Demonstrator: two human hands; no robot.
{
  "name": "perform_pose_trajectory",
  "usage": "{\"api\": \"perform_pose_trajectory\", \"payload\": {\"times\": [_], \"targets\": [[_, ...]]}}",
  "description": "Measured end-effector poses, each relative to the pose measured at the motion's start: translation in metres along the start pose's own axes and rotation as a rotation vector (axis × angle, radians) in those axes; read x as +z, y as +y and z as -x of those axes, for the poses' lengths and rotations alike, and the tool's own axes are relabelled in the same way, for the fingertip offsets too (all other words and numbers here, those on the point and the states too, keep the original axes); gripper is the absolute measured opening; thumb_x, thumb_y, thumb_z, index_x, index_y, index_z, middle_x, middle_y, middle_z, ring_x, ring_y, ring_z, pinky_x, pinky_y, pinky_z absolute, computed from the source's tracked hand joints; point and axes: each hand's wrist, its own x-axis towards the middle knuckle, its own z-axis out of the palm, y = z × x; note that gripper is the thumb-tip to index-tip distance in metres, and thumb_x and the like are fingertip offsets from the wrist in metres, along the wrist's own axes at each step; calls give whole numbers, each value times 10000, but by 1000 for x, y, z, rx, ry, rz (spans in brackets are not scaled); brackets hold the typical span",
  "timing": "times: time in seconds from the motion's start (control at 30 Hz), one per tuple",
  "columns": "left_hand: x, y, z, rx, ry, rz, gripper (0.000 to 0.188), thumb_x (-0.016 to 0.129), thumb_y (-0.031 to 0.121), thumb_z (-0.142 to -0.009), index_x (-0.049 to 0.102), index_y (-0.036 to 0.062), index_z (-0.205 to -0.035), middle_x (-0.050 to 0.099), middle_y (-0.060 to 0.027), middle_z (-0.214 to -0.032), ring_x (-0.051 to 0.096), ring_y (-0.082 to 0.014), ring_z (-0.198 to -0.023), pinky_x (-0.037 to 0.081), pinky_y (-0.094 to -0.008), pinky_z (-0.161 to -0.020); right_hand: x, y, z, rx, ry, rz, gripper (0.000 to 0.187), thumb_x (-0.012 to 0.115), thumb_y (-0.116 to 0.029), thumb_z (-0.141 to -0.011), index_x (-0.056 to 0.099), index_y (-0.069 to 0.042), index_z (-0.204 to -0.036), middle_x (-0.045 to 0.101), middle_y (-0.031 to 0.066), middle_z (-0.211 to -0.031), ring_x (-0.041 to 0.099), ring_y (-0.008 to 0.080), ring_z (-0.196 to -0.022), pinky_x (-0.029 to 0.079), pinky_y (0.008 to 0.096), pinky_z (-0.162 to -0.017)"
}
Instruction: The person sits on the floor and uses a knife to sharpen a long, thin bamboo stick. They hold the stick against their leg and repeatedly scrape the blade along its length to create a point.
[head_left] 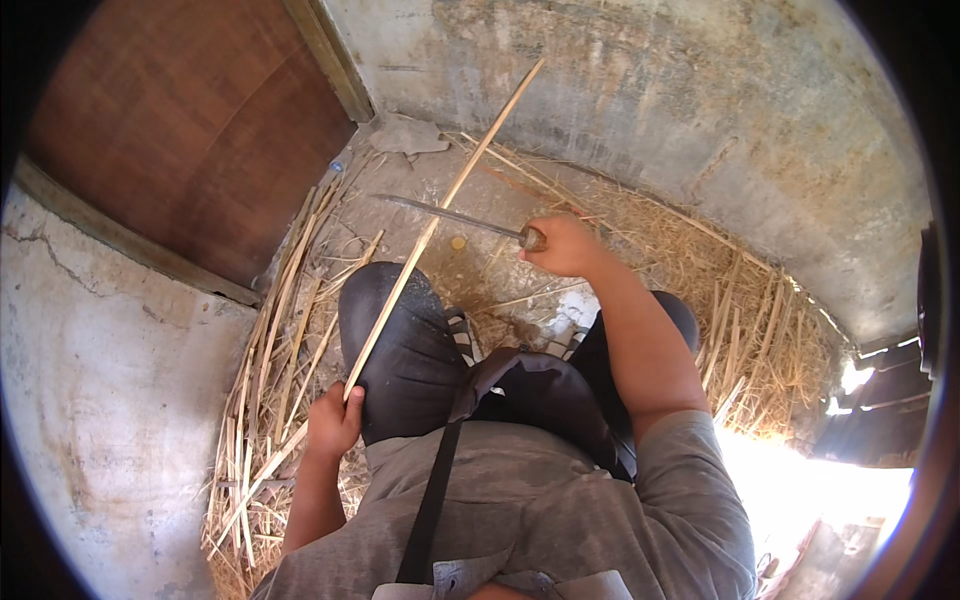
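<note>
Left hand [335,420] on a pale strip [410,268], right hand [565,245] on a knife [470,220].
The left grips the strip's lower end, left of centre; it slants to the frame's upper middle — the right, clenched round the knife's handle, holds the blade across it, contact unclear. Lower centre, a dark pouch [545,385] sits at the lap — contents hidden.

Stick [410,265] seen as pale, matt wood or bamboo. Knife [470,219] bladed in dull grey metal. Door [200,130] faced in smooth brown wood, faintly glossy. Wall [640,90] coated in rough, stained plaster. Floor [400,185] strewn with dry, coarse shavings [740,340]. Shirt [540,480], trousers [410,360] made of matt cloth.
</note>
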Motion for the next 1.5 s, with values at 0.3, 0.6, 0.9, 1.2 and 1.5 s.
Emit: {"api": "perform_pose_trajectory", "payload": {"times": [0.3, 0.6, 0.9, 1.2, 1.5], "targets": [[1, -6, -2, 24, 7, -52, 522, 532, 488, -1031, 534, 14, -814, 600, -260, -655, 610, -499, -657, 456, -542, -584, -19, 15, 2, 144, 91, -59, 473, 751, -386, -821, 696, -32, -1130, 701, 242, -1030, 661, 430, -1009, 518, 502, -872], [-3, -2, 0, 20, 7, -33, 524, 534, 479, -1033, 537, 9, -799, 597, -252, -643, 614, -491, -649, 454, -536, -581, 11, -30, 2, -196, -77, 105, 371, 763, -355, -793, 719, -66, -1022, 714, 195, -917, 681, 407, -905, 538, 491, -802], [-1, -1, -4, 9, -11, -22, 537, 545, 498, -1022, 531, 5, -808, 600, -267, -652, 610, -502, -655, 460, -539, -589, -10, 15, 2, 98, 122, -41, 449, 759, -356, -821, 706, -33, -1126, 712, 225, -947, 683, 416, -932, 530, 469, -832], [-2, 2, -2, 0, -1, -12, 530, 565, 483, -1017, 528, 4, -795, 601, -270, -659, 610, -506, -658, 463, -535, -589, 17, -19, 1, -167, -100, 57, 385, 746, -328, -806, 708, -54, -1074, 715, 210, -960, 679, 420, -944, 541, 496, -826], [1, 2, -2, 14, 12, -17, 513, 578, 465, -1016, 532, 5, -793, 598, -269, -656, 611, -502, -651, 458, -532, -580, -12, 8, 3, 69, 123, 51, 399, 751, -350, -819, 705, -48, -1076, 713, 212, -966, 673, 423, -965, 529, 495, -834]]}}
